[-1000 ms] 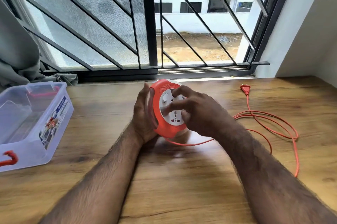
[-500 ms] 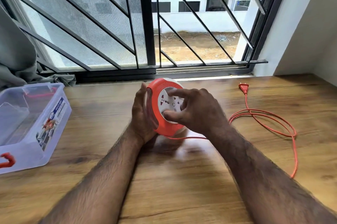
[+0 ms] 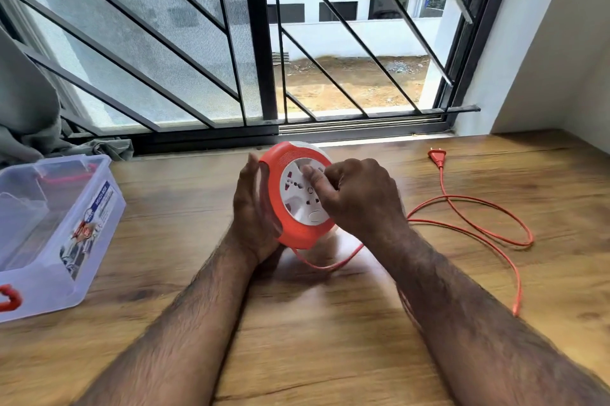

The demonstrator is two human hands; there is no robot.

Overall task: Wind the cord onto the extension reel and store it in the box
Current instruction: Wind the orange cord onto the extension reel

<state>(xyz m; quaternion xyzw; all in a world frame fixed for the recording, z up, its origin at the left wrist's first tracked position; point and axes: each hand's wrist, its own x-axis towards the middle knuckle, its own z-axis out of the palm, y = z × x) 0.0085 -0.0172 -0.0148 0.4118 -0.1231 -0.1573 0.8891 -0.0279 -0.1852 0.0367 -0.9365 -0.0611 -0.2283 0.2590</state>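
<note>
A wooden table (image 3: 313, 339) with visible grain runs up to a window sill. On its left edge sits a clear plastic box (image 3: 49, 240) with red clips. On the right, an orange cord (image 3: 475, 230) lies in loose loops on the wood, its plug (image 3: 437, 156) resting near the far edge.

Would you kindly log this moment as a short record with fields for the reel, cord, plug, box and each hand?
reel: upright on its edge on the table, socket face toward the camera
cord: mostly unwound, looped on the table right of the reel
plug: lying near the window
box: clear, open, at left
left hand: holds the reel's back
right hand: fingers curled on the socket face
</note>
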